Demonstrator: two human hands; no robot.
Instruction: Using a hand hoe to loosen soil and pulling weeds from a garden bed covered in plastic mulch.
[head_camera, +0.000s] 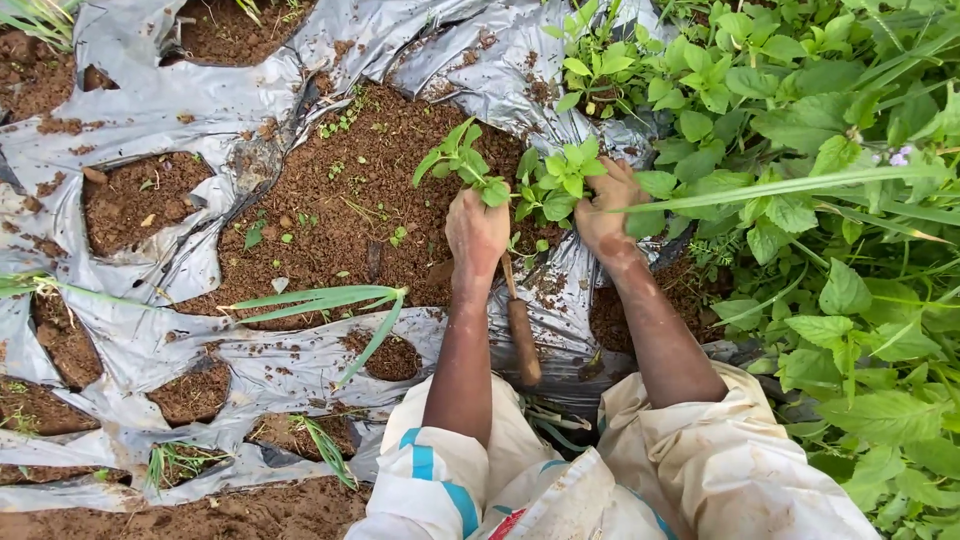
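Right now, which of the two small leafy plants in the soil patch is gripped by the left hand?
The left plant: the left hand closes on its stem. The other plant stands beside the right hand.

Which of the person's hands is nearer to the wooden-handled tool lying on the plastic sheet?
Left. The left hand is just above the wooden-handled tool, near its upper end; the right hand is farther away, up and to its right.

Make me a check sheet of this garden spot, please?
Surface: torn grey plastic sheet over brown soil.
Job's things: leafy weeds at both hands; wooden-handled tool lying between the arms.
Clutter: long grass blades on the sheet.
Grippers: left hand closed on a weed stem; right hand gripping in the weeds.
Cables: nothing seen.
Surroundings: dense green plants on the right.
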